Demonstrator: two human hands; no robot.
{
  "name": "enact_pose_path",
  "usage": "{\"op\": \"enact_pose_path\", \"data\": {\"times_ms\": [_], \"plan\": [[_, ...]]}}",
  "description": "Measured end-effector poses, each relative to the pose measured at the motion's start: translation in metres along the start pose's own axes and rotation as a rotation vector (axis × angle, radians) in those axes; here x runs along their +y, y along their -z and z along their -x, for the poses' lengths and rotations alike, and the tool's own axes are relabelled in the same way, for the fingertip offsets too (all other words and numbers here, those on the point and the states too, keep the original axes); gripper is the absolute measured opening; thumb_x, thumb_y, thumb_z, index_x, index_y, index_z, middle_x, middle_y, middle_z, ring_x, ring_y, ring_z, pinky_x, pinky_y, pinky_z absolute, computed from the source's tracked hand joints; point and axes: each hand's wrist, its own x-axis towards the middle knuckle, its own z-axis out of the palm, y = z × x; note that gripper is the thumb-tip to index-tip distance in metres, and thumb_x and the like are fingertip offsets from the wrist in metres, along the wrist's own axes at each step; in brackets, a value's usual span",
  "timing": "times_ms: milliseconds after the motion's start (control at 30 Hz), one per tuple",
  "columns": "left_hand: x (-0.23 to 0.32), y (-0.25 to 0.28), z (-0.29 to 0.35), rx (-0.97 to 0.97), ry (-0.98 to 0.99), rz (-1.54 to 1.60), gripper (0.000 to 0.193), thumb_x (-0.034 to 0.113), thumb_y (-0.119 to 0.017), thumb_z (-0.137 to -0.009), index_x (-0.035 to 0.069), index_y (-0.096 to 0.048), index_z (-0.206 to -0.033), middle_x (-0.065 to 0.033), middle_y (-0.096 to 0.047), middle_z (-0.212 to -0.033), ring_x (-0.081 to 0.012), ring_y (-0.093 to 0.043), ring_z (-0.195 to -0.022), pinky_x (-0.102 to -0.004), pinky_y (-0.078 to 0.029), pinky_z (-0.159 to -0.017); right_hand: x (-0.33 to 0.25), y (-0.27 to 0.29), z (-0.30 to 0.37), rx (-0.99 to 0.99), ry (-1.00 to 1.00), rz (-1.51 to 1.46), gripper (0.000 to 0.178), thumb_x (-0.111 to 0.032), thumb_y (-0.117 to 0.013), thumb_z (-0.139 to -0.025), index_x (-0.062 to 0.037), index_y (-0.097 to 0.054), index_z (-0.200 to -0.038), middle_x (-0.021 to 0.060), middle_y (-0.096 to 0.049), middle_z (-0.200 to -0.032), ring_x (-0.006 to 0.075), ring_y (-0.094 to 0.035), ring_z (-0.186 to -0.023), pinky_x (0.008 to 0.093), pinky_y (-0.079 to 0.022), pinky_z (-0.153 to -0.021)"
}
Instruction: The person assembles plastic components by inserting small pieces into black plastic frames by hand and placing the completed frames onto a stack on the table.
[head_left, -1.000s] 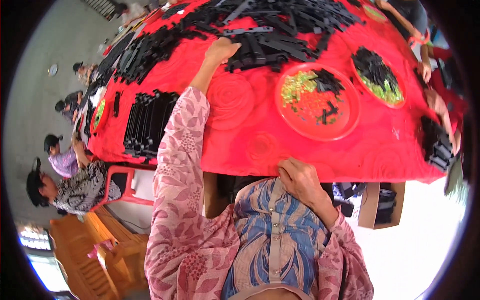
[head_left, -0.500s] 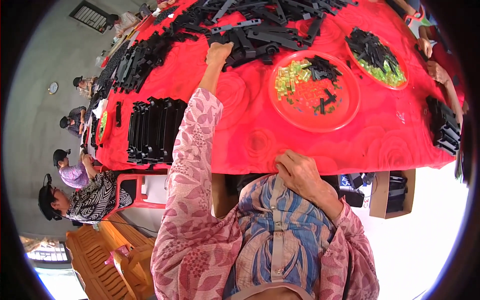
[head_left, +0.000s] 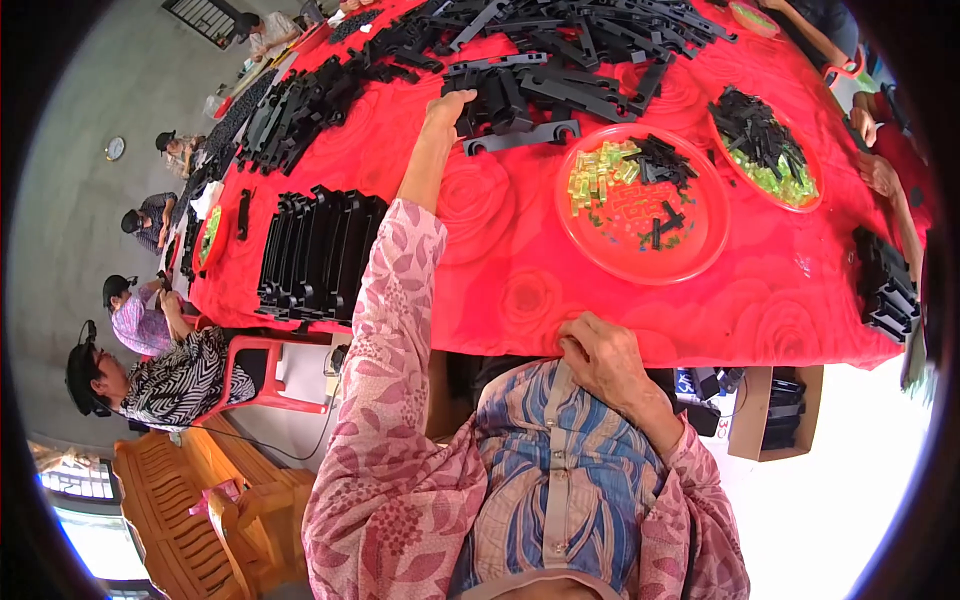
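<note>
The left hand (head_left: 450, 107), its grip impossible to tell, is reaching to black parts (head_left: 570, 92) lying at its two o'clock, while the right hand (head_left: 604, 358) is resting, fingers curled.

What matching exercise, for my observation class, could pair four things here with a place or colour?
1. Left hand
2. Right hand
3. Clock
4. Box

A. Brown
B. By the table's near edge
C. On the grey wall
D. At the black parts

Pairs: 1-D, 2-B, 3-C, 4-A
</note>
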Motion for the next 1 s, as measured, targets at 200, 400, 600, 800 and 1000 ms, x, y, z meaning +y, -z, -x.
{"op": "enact_pose_path", "data": {"times_ms": [200,400,600,800,1000], "plan": [[-0.021,0.047,0.106,-0.392,0.136,0.617,0.041,0.031,-0.057,-0.095,-0.007,-0.056,-0.109,-0.0154,-0.062,-0.094,-0.0194,-0.059,-0.074,-0.0264,-0.049,-0.059,-0.003,0.003,-0.002,0.005,-0.013,-0.026,0.012,-0.003,-0.065,-0.079,-0.0038,-0.062,-0.090,0.0132,-0.060,-0.082,0.0329,-0.063,-0.071,0.0412,-0.051,-0.059],[-0.072,0.070,0.208,-0.760,0.199,0.664,0.047,0.035,-0.043,-0.102,-0.007,-0.058,-0.114,-0.0159,-0.064,-0.099,-0.0167,-0.060,-0.070,-0.0224,-0.046,-0.059,-0.002,-0.001,-0.002,-0.007,-0.053,-0.028,0.012,-0.002,-0.065,-0.078,-0.0033,-0.063,-0.090,0.0136,-0.062,-0.079,0.0328,-0.063,-0.067,0.0408,-0.050,-0.058],[-0.097,0.058,0.262,-0.740,0.147,0.928,0.043,0.028,-0.037,-0.105,0.000,-0.043,-0.136,-0.0202,-0.064,-0.103,-0.0182,-0.061,-0.069,-0.0219,-0.046,-0.049,-0.003,-0.004,-0.009,-0.043,-0.081,0.008,0.012,-0.005,-0.067,-0.080,-0.0029,-0.063,-0.091,0.0137,-0.062,-0.080,0.0321,-0.063,-0.067,0.0402,-0.049,-0.058],[-0.111,0.050,0.276,-0.854,0.209,1.122,0.044,0.029,-0.037,-0.105,0.000,-0.041,-0.137,-0.0226,-0.063,-0.103,-0.0184,-0.061,-0.067,-0.0204,-0.047,-0.048,-0.008,-0.006,-0.009,-0.072,-0.109,0.027,0.013,-0.002,-0.067,-0.079,-0.0025,-0.062,-0.091,0.0142,-0.061,-0.079,0.0319,-0.062,-0.065,0.0382,-0.048,-0.056],[-0.110,0.046,0.296,-0.743,0.111,0.970,0.045,0.030,-0.038,-0.104,0.000,-0.041,-0.138,-0.0213,-0.064,-0.106,-0.0185,-0.062,-0.070,-0.0245,-0.052,-0.057,-0.009,-0.001,-0.001,-0.065,-0.240,-0.186,0.016,0.000,-0.069,-0.082,0.0005,-0.063,-0.097,0.0083,-0.063,-0.076,0.0172,-0.061,-0.062,0.0300,-0.047,-0.054]]}}
